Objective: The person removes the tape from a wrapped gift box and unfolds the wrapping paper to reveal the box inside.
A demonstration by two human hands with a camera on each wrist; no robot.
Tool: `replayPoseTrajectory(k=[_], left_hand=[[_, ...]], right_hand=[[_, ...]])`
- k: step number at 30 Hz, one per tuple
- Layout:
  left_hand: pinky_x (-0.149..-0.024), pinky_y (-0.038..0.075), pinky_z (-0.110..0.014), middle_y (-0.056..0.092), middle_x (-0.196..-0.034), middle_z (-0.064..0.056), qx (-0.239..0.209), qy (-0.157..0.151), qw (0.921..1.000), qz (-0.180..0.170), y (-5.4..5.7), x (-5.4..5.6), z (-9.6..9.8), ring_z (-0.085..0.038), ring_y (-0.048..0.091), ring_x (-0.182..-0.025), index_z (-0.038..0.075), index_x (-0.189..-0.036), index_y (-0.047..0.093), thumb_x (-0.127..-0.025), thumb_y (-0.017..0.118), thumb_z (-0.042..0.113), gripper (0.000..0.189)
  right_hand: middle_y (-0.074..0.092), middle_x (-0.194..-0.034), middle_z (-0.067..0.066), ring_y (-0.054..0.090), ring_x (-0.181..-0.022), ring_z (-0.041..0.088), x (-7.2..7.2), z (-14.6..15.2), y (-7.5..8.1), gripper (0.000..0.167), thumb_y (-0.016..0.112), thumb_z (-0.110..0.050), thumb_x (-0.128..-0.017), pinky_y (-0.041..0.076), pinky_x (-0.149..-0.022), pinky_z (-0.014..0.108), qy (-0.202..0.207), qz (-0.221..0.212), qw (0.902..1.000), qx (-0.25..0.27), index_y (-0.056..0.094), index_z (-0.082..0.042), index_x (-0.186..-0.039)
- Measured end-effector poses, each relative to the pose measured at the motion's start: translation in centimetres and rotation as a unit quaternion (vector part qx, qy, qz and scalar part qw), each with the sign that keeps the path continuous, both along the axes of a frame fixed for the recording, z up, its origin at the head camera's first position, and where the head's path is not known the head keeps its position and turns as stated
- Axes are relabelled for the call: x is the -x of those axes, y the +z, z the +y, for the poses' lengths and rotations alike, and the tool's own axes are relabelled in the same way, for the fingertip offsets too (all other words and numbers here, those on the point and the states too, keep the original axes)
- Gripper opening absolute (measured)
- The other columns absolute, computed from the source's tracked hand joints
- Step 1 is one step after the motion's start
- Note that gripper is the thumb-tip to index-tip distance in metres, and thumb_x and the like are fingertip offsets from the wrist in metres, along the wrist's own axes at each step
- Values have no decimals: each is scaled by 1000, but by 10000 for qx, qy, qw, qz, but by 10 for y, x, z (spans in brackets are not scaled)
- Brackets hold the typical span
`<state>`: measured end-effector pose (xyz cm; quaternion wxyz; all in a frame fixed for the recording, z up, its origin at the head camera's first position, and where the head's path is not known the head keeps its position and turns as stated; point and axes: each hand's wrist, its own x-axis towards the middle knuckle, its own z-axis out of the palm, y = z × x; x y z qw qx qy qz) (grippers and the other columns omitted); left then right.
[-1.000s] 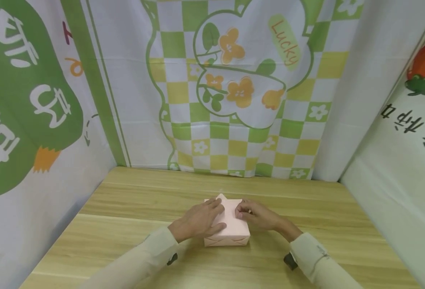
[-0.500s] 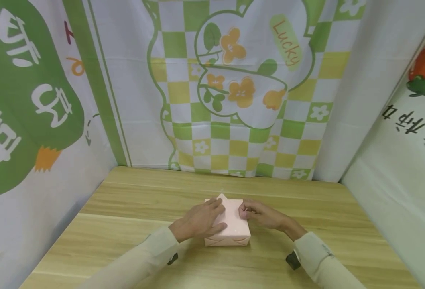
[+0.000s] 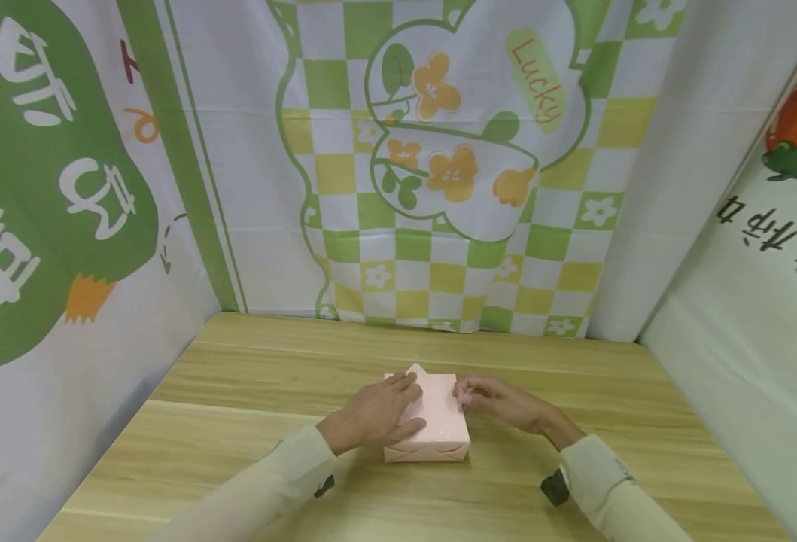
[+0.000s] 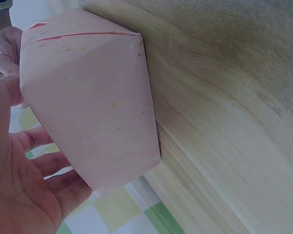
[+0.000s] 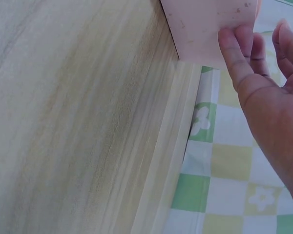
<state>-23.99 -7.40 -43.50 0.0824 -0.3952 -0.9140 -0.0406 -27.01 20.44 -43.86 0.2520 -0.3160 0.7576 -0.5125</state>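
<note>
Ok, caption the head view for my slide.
Left hand rests on a pink box on a wood-grain table, right hand at the box's edge.

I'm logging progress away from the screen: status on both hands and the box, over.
Left hand on box, covering part of its top. Right hand at its right edge, nothing visibly held. Box sits on table.

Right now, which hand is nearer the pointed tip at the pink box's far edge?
Left. The left hand rests on the pink box, just beside the pointed tip; the right hand is at the box's right edge, farther off.
</note>
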Motion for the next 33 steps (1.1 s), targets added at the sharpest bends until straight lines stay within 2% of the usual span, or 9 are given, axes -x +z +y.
replayPoseTrajectory(k=[4, 8, 11, 15, 20, 25, 29, 33], left_hand=[[-104, 50, -41, 52, -144, -19, 6, -8, 10000, 33, 0, 0, 0, -34, 53, -132, 8, -122, 57, -98, 53, 45, 44], [-103, 51, -41, 53, -144, -19, 10, -13, 10000, 68, -1, 1, 1, -34, 53, -132, 8, -122, 57, -98, 53, 45, 44], [-102, 52, -41, 53, -143, -19, -5, -17, 10000, 79, -1, 1, 1, -34, 53, -131, 8, -121, 57, -98, 53, 45, 43], [-102, 52, -41, 54, -142, -18, 0, -18, 10000, 95, -2, 1, 1, -34, 54, -131, 9, -119, 57, -98, 53, 45, 42], [-103, 51, -41, 53, -143, -18, 5, -9, 10000, 35, -1, 1, 0, -33, 52, -133, 9, -120, 57, -98, 53, 45, 42], [-105, 50, -41, 52, -144, -17, -32, 57, 9999, -95, -1, 1, 0, -33, 50, -135, 9, -120, 57, -98, 53, 44, 41], [-105, 50, -42, 52, -145, -16, -18, 92, 9998, -171, -1, 1, 0, -33, 50, -135, 10, -120, 57, -98, 53, 45, 42], [-103, 51, -43, 50, -147, -16, 32, 142, 9993, -359, 4, 1, 0, -32, 50, -135, 10, -123, 56, -98, 53, 44, 42]], right_hand=[[48, -125, 13, 52, -114, 21, 1, 4, -1, 24, 46, -19, -105, 42, -107, 55, -8, -171, 9999, -10, 51, 4, -109], [47, -134, 16, 51, -123, 23, 3, 9, -2, 25, 44, -18, -105, 40, -112, 50, -34, -317, 9995, -42, 53, 3, -115], [43, -141, 20, 49, -130, 26, 3, 12, -2, 28, 45, -18, -105, 38, -115, 47, -55, -490, 9988, 37, 52, 6, -117], [38, -146, 26, 48, -131, 30, 2, 15, -1, 33, 46, -20, -105, 35, -116, 50, -61, -596, 9981, 140, 50, 10, -117], [36, -148, 26, 50, -129, 27, 3, 18, -4, 34, 45, -21, -105, 35, -116, 49, -56, -668, 9976, 170, 49, 10, -117], [37, -149, 25, 52, -128, 22, 5, 22, -6, 36, 43, -20, -106, 37, -116, 41, 54, -714, 9971, 247, 46, 13, -121], [38, -147, 24, 52, -128, 24, 4, 26, -7, 37, 43, -20, -106, 39, -115, 37, 57, -720, 9969, 297, 44, 13, -121], [41, -141, 26, 51, -127, 27, 4, 30, -8, 33, 41, -17, -106, 42, -112, 34, -6, -550, 9976, 427, 45, 11, -123]])
